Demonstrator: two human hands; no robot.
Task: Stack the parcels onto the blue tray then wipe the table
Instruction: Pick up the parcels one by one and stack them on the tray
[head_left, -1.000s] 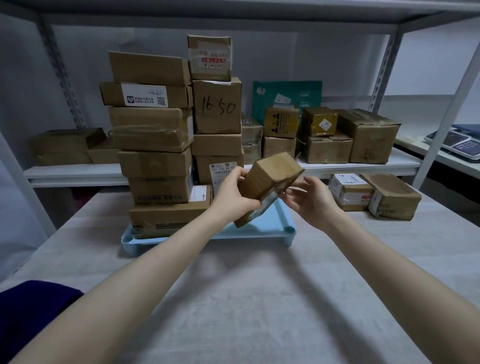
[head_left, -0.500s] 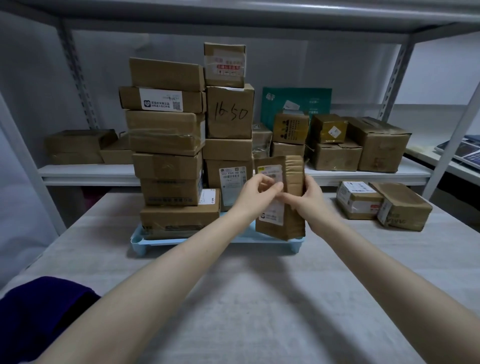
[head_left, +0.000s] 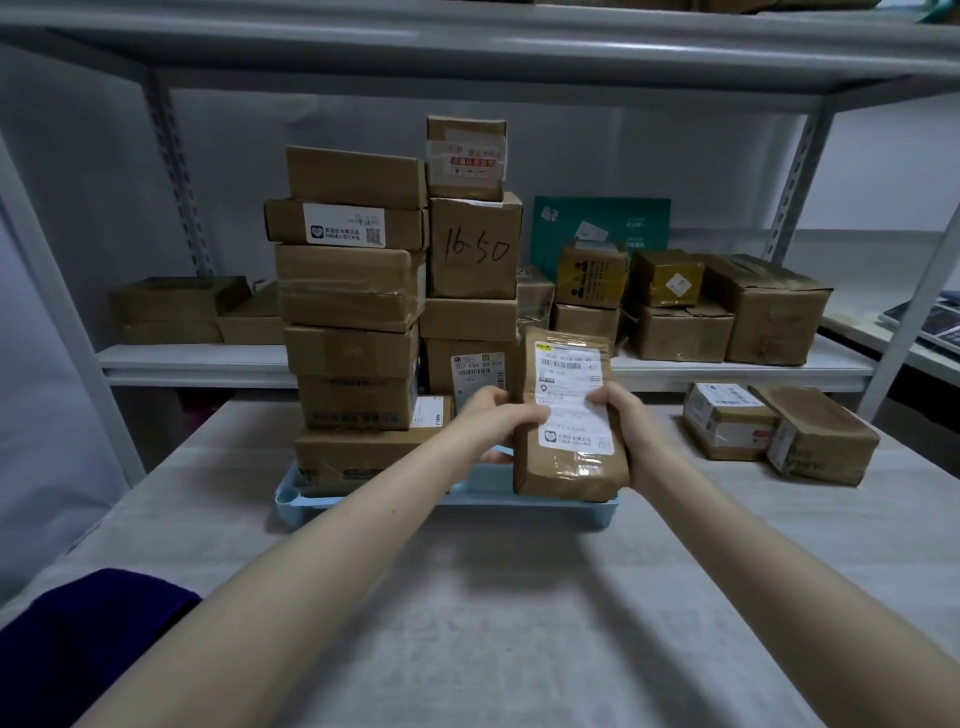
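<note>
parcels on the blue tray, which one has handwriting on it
The box marked 16-50, second from the top; the others show only printed labels or bare cardboard.

tall parcel stacks (head_left: 363, 312) crowd blue tray (head_left: 291, 501) left, near table (head_left: 519, 623) open

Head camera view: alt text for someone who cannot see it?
A left hand and right hand hold a labelled brown parcel upright at the right end of a blue tray, beside two tall parcel stacks. Two loose parcels lie on the table.
</note>
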